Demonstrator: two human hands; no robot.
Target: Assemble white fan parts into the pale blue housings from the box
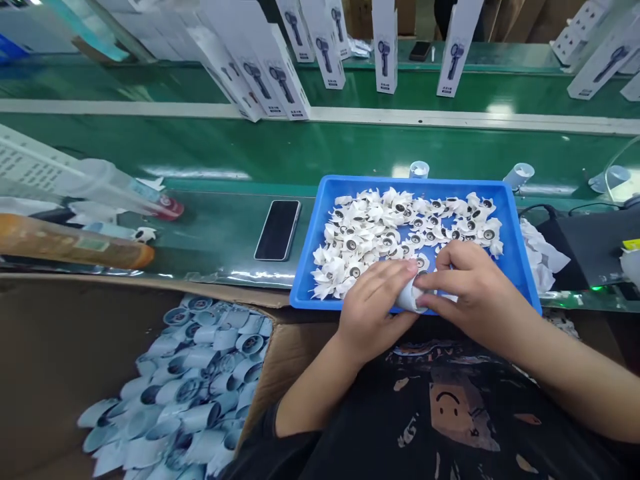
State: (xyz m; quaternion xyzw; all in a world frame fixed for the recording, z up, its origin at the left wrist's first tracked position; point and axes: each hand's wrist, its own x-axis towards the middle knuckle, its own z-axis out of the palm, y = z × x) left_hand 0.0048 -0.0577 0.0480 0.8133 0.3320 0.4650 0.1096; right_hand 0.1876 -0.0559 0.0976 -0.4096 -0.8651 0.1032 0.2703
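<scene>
My left hand [377, 303] is closed around a pale blue cylindrical housing [411, 297], held over the near edge of a blue tray [306, 267]. Fingers of my right hand [463, 283] are pinched together at the housing's end; whatever they grip there is hidden. Many small white fan impellers [351, 245] with dark round hubs lie heaped in the tray, just beyond both hands. To the left below, a cardboard box [295, 353] holds a pile of similar pale blue housings [200, 387].
A smartphone [277, 230] lies left of the tray. Single housings [419, 170] stand behind it. White product boxes [285, 87] line the shelf above. An orange-brown roll [75, 243] and a plastic cup [125, 190] lie at left; a dark device [585, 247] sits at right.
</scene>
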